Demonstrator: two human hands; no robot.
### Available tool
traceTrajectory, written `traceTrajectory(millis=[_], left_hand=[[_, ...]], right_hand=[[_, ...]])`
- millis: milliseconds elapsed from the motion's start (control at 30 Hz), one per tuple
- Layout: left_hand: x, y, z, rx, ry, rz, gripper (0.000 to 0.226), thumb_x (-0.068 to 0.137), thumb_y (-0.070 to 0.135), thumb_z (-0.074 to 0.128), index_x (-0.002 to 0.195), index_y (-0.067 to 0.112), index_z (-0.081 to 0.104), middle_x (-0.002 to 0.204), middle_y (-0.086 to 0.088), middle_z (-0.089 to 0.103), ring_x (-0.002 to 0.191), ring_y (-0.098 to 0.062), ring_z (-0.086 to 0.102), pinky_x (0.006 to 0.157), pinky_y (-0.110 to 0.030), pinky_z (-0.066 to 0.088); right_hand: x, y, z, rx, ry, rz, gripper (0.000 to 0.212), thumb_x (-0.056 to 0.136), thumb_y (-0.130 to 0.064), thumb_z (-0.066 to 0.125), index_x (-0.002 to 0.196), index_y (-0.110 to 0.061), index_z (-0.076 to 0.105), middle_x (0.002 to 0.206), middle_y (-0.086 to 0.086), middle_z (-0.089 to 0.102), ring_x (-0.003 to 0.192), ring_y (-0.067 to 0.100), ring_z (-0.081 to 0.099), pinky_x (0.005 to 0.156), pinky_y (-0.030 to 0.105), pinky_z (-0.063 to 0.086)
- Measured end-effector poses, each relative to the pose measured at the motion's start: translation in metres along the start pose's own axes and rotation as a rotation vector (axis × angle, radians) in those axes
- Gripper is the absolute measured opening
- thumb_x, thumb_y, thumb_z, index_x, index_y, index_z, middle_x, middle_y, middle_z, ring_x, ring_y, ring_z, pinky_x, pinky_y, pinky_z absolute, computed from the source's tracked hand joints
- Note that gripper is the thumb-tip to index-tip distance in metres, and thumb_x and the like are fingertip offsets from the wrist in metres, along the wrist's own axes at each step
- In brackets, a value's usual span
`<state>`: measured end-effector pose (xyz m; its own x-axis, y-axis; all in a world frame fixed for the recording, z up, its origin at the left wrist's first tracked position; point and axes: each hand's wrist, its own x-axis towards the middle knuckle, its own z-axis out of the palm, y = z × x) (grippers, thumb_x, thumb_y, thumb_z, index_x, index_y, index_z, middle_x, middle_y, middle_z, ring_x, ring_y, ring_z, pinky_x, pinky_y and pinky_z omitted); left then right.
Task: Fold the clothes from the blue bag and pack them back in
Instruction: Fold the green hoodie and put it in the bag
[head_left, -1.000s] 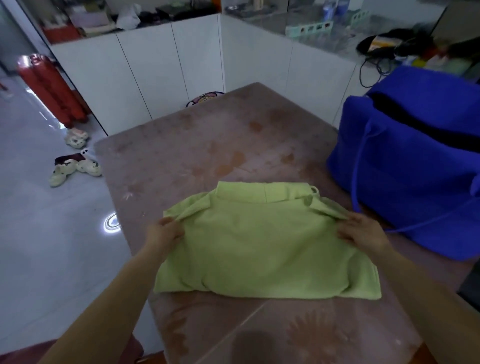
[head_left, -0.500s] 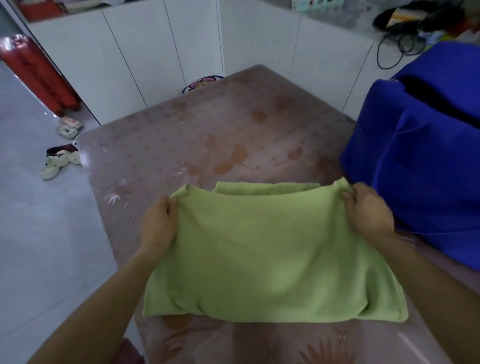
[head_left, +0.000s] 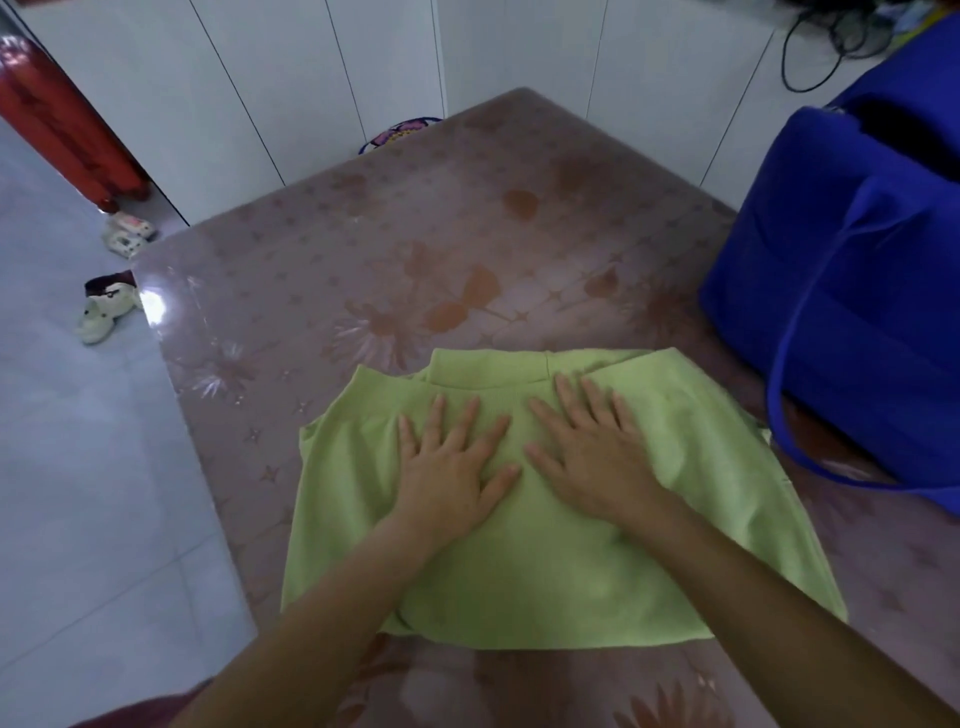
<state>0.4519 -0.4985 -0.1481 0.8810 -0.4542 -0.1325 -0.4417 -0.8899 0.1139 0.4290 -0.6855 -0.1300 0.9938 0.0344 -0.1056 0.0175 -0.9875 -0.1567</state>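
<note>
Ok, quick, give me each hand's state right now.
Left hand: open, fingers spread flat, pressing on the green shirt.
Right hand: open, fingers flat on the shirt too, holding nothing.

Hands: two, my left hand (head_left: 447, 467) and my right hand (head_left: 592, 457), five fingers spread on each.
Green tops: one green top (head_left: 545, 561), right here in front of me.
Blue bags: one blue bag (head_left: 841, 312) on my right.
Bag straps: one strap loop (head_left: 776, 405) that I can count.
Tables: one table (head_left: 415, 234).
Shoes: two clusters on the floor, the far cluster (head_left: 127, 236) and the near cluster (head_left: 104, 314). I can't tell how many shoes are in each.
Red cylinders: one red cylinder (head_left: 57, 114).
Patterned round things: one patterned disc (head_left: 400, 132).
Cables: one black tangle (head_left: 815, 47), its strands impossible to count.
</note>
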Motion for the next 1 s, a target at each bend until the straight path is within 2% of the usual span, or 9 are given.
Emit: traceTrajectory(millis=[100, 300, 433, 500, 567, 633, 700, 867, 1000], left_hand=[[0.006, -0.007, 0.003, 0.048, 0.011, -0.035, 0.069, 0.083, 0.073, 0.005, 0.146, 0.046, 0.013, 0.158, 0.003, 0.016, 0.146, -0.028, 0.005, 0.112, -0.058, -0.004], [-0.032, -0.033, 0.002, -0.007, 0.094, -0.226, 0.060, 0.091, 0.062, 0.014, 0.146, 0.040, 0.026, 0.156, -0.005, 0.021, 0.143, -0.039, 0.013, 0.112, -0.058, 0.007], [-0.080, -0.060, 0.012, -0.079, 0.047, -0.362, 0.057, 0.096, 0.056, 0.018, 0.150, 0.038, 0.011, 0.158, -0.012, 0.010, 0.143, -0.043, 0.008, 0.113, -0.059, 0.013], [-0.091, -0.065, 0.012, -0.220, 0.043, -0.510, 0.066, 0.095, 0.054, 0.030, 0.151, 0.027, 0.007, 0.157, -0.020, 0.002, 0.143, -0.043, 0.005, 0.113, -0.056, 0.014], [-0.096, -0.064, 0.001, -0.434, 0.140, -0.622, 0.073, 0.094, 0.048, 0.044, 0.150, 0.014, 0.012, 0.154, -0.024, 0.013, 0.140, -0.042, 0.018, 0.112, -0.053, 0.021], [-0.096, -0.065, -0.012, -0.689, 0.274, -0.708, 0.070, 0.094, 0.037, 0.050, 0.148, 0.007, 0.018, 0.149, -0.021, 0.031, 0.134, -0.037, 0.033, 0.108, -0.047, 0.028], [-0.091, -0.073, -0.021, -0.889, 0.267, -0.795, 0.063, 0.095, 0.029, 0.052, 0.146, 0.005, 0.023, 0.143, -0.019, 0.039, 0.128, -0.035, 0.041, 0.103, -0.044, 0.033], [-0.088, -0.072, -0.040, -0.894, 0.171, -0.607, 0.058, 0.088, 0.022, 0.063, 0.138, 0.010, 0.035, 0.131, -0.014, 0.051, 0.117, -0.034, 0.052, 0.095, -0.044, 0.043], [-0.081, -0.048, -0.072, -0.621, 0.293, -0.381, 0.074, 0.092, 0.015, 0.054, 0.151, 0.026, 0.011, 0.134, -0.017, 0.052, 0.112, -0.040, 0.055, 0.088, -0.041, 0.043]], right_hand=[[0.008, 0.007, 0.010, -0.024, -0.140, 0.059, 0.080, 0.072, -0.074, -0.008, 0.147, -0.046, -0.001, 0.159, -0.003, -0.007, 0.146, 0.018, -0.011, 0.116, 0.044, -0.009], [-0.012, -0.004, 0.006, -0.013, -0.125, 0.106, 0.082, 0.072, -0.069, -0.011, 0.148, -0.042, 0.003, 0.160, -0.003, -0.005, 0.146, 0.017, -0.009, 0.117, 0.046, -0.008], [-0.055, -0.011, 0.014, -0.021, -0.084, 0.068, 0.071, 0.080, -0.064, -0.005, 0.147, -0.045, 0.006, 0.160, -0.003, -0.002, 0.147, 0.021, -0.004, 0.117, 0.044, -0.003], [-0.074, -0.015, 0.019, -0.042, -0.030, 0.069, 0.060, 0.088, -0.061, 0.012, 0.144, -0.044, 0.026, 0.157, 0.002, 0.022, 0.144, 0.026, 0.019, 0.113, 0.044, 0.008], [-0.089, -0.016, 0.021, -0.030, -0.031, 0.064, 0.056, 0.090, -0.059, 0.024, 0.142, -0.040, 0.035, 0.151, 0.004, 0.036, 0.139, 0.029, 0.033, 0.109, 0.044, 0.014], [-0.103, -0.016, 0.024, -0.005, -0.076, 0.045, 0.060, 0.088, -0.062, 0.023, 0.145, -0.042, 0.024, 0.155, 0.002, 0.027, 0.142, 0.027, 0.024, 0.112, 0.042, 0.008], [-0.111, -0.014, 0.023, 0.036, -0.091, 0.034, 0.067, 0.083, -0.069, 0.015, 0.147, -0.047, 0.008, 0.159, -0.004, 0.007, 0.146, 0.023, 0.006, 0.115, 0.039, 0.002], [-0.113, -0.010, 0.006, 0.215, -0.165, 0.066, 0.091, 0.068, -0.082, -0.001, 0.148, -0.041, -0.003, 0.158, -0.015, -0.003, 0.146, 0.010, -0.006, 0.115, 0.035, -0.005], [-0.112, -0.009, -0.008, 0.335, -0.212, 0.102, 0.077, 0.086, -0.071, 0.024, 0.150, -0.036, -0.001, 0.158, -0.013, 0.007, 0.146, 0.009, 0.000, 0.117, 0.039, -0.004]])
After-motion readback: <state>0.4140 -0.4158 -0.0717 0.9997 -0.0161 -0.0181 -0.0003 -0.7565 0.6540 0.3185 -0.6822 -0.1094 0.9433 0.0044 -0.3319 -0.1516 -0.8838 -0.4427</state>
